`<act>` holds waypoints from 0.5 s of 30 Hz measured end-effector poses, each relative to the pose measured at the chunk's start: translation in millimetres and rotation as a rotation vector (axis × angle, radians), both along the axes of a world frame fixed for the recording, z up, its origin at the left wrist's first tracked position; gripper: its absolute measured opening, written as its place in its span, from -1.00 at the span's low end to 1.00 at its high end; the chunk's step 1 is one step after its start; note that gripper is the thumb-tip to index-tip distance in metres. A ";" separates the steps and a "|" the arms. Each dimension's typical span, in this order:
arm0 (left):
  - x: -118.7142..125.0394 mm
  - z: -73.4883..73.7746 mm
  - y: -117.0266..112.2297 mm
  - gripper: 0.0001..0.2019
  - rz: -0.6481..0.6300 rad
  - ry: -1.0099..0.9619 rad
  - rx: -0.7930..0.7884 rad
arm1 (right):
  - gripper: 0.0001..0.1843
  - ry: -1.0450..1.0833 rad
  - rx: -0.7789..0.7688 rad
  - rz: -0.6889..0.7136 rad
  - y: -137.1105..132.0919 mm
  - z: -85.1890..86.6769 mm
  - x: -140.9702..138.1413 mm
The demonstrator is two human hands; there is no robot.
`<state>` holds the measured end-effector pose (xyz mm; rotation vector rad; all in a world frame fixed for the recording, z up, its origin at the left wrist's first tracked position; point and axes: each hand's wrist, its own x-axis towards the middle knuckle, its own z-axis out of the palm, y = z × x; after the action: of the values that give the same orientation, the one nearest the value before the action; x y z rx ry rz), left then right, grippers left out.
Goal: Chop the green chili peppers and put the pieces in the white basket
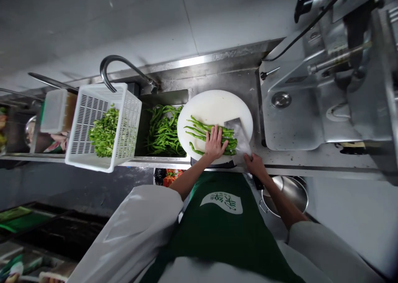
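Nearest the viewer, a dark green apron [214, 241] bears a white leaf-shaped emblem [234, 208] whose lettering is too small to read; the wearer's white sleeves run off the lower edge. Below the counter, a steel pot [280, 184] is partly covered by the right forearm. The right hand [255, 165] is clamped around the black handle of a cleaver [241, 134], the handle's butt projecting below the fist and the fingertips hidden. The blade lies at the right-hand ends of several long green peppers [232, 141]; whether its edge touches them cannot be made out. The left hand [215, 143] rests palm down on these peppers, fingers extended and slightly apart, covering their middle portions. The peppers lie side by side on the front half of a round white cutting board [216, 102]. To the left, further green peppers [166, 131] fill a steel sink [177, 95], whose right side the board conceals. Beyond it stands a white slotted basket [92, 160] of chopped greens [104, 134], its depth of filling uncertain. Behind rises a curved tap [103, 67]. At right, a steel machine [297, 109] is cut off by the frame; the grey wall [139, 22] closes the view.
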<state>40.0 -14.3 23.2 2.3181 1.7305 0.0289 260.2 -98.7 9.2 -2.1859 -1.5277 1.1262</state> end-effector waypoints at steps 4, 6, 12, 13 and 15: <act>12.9 -2.2 -8.0 -0.24 -0.025 -0.004 0.009 | -0.55 -0.042 -0.034 -0.040 -9.8 -1.4 0.6; 9.7 0.5 -10.5 -0.24 -0.025 -0.005 0.009 | -0.56 -0.039 -0.029 -0.046 -5.9 -1.2 -7.3; -25.9 13.6 -28.5 -0.21 -0.129 0.000 0.002 | -0.55 -0.025 0.018 -0.094 -3.9 -3.4 -21.9; -30.7 13.9 -27.3 -0.22 -0.131 0.015 0.007 | -0.55 -0.025 0.031 -0.100 -4.9 -5.1 -22.1; -35.8 12.6 -18.4 -0.22 -0.132 0.043 0.013 | -0.54 -0.007 0.049 -0.096 -5.7 -8.8 -20.8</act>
<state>4.1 -32.7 35.8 2.4541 1.5973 -0.0342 239.4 -104.4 0.4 -2.2076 -1.4216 1.0409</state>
